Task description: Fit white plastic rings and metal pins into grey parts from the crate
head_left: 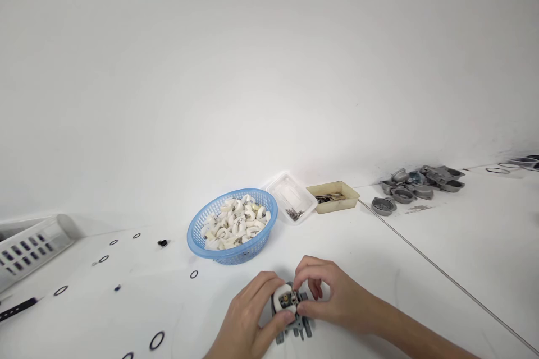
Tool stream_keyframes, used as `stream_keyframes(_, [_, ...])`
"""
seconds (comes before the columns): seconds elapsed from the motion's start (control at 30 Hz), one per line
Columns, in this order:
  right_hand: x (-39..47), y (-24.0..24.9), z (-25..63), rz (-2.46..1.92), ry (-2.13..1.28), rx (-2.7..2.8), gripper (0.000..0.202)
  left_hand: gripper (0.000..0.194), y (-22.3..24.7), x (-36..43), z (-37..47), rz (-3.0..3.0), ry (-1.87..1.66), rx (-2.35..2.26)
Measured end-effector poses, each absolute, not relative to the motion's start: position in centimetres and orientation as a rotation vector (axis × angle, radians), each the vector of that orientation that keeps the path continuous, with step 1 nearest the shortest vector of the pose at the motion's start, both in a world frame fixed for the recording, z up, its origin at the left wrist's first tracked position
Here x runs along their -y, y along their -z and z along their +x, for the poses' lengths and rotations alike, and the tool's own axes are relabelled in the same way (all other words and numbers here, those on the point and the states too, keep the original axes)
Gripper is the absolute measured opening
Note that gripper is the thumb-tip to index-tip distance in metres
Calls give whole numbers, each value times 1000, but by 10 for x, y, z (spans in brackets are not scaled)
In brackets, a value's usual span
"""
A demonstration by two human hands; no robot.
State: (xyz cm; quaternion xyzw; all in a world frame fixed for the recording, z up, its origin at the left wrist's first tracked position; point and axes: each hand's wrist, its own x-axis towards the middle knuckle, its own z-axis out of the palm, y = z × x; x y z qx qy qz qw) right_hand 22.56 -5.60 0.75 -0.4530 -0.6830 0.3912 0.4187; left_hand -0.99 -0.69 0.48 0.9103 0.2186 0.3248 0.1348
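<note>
A grey metal carburetor body (300, 325) sits on the white table at the front, with a white plastic float (280, 298) on its upper face. A small brass part shows in the float's middle. My left hand (255, 314) wraps round the left side, its thumb and fingers holding the float and body. On the right, my right hand (332, 294) is closed in a pinch at the float's right edge; whatever lies between its fingertips is too small to make out. Behind the hands stands a blue plastic basket (196, 242) full of white floats (236, 224).
A clear plastic tray (290, 193) with small metal pins and a yellowish tray (343, 205) with tools stand at the wall. Grey metal bowls (404, 195) lie back right. A thin rod (438, 269) crosses the right side. Black rings (157, 340) and a white basket (37, 247) are left.
</note>
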Motion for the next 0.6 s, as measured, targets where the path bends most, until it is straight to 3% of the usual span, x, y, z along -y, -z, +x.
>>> stream_keyframes(0.6, [55,-6,226,-1141,-930,1747,18,24,-4,8,-10,2640,-957,-619])
